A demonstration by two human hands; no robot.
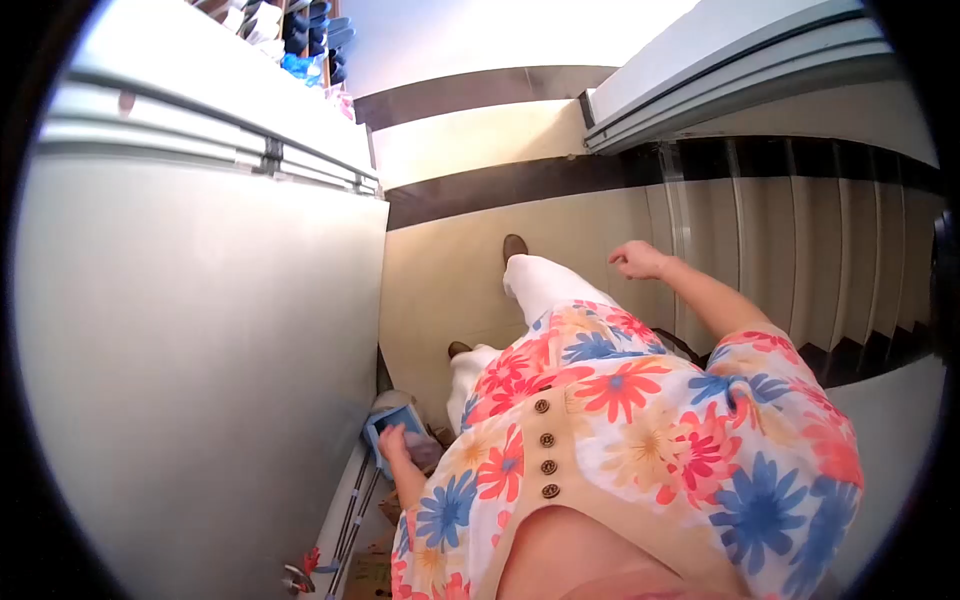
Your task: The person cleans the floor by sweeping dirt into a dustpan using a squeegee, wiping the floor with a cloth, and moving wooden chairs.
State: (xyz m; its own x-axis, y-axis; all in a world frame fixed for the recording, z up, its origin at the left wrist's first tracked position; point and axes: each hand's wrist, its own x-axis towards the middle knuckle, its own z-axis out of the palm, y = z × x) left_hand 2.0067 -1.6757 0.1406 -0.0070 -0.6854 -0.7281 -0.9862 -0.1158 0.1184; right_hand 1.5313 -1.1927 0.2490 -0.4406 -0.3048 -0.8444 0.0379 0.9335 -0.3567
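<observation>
My right hand (pixel 637 260) hangs out from my side with its fingers curled in. Nothing shows in it, and beneath it lie the tiled landing (pixel 440 270) and the edge of the stairs (pixel 765 240). Down by my left side, my left hand (pixel 393 442) is loosely closed, seen from above and apparently holding nothing. From this angle it overlaps a light-blue box (pixel 378 418) on the floor, where a pale bundle (pixel 425 452) also lies; I cannot tell whether it touches either. One of my brown shoes (pixel 514 246) is ahead of the other.
A large pale door panel (pixel 200 330) stands at my left, with a red ornament (pixel 312 558) low beside it. Metal poles (pixel 352 508) and a cardboard box (pixel 368 572) are behind it. Ahead are a dark threshold strip (pixel 500 190) and shelved shoes (pixel 310 30). Stairs lie right.
</observation>
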